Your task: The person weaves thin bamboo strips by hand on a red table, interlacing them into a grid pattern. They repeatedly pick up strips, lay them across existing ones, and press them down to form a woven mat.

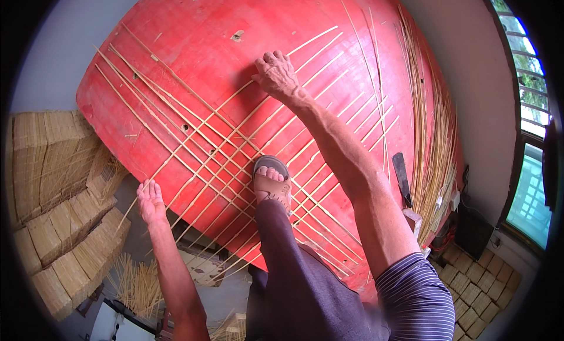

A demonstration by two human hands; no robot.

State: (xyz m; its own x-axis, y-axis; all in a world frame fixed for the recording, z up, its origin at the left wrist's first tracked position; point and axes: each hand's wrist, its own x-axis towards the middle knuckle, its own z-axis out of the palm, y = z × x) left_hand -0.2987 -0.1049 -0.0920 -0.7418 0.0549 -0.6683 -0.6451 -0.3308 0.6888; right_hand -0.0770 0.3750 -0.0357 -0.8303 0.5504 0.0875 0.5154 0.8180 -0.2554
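Note:
A lattice of thin, pale bamboo-like strips (214, 150) lies across a large red board (194, 53). My right hand (275, 74) is over the board's upper middle, fingers curled around one long diagonal strip. That same strip runs down to the board's lower left edge, where my left hand (151, 202) has its palm turned up. There the strip passes at the thumb and index finger, seemingly pinched, while the other fingers are fairly straight. My sandalled foot (272, 179) presses on the crossed strips between my hands.
Loose long strips (432, 123) are heaped along the board's right side. A dark flat blade (402, 175) lies near them. Bundled blocks of strips (64, 229) are stacked at left, more bundles (482, 285) at lower right. Cut strips (138, 285) stand below my left hand. A window (526, 118) is at right.

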